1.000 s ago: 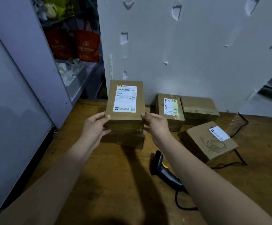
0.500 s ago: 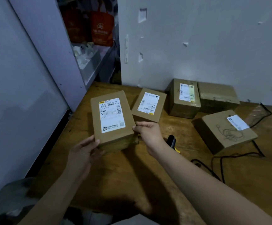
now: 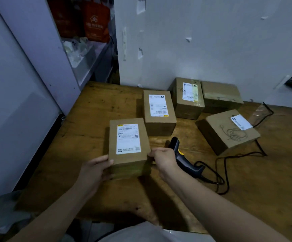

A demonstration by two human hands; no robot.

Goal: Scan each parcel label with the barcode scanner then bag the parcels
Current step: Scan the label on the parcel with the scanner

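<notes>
Currently gripping labelled parcel (image 3: 127, 147) w/ both hands, label up, nr tabletop (image 3: 93, 119) front-left: left hand (image 3: 96, 169) fingers curled round near-left corner, right hand (image 3: 164, 160) pinching near-right corner. Barcode scanner (image 3: 185, 159) lying just beside right hand; other parcels (image 3: 159, 110) toward back edge.

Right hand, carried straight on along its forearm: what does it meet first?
The right hand meets the labelled parcel at once: it pinches its near right corner. The scanner lies beside the wrist, off that line.

Dim, soft, edges wide-angle warped
</notes>
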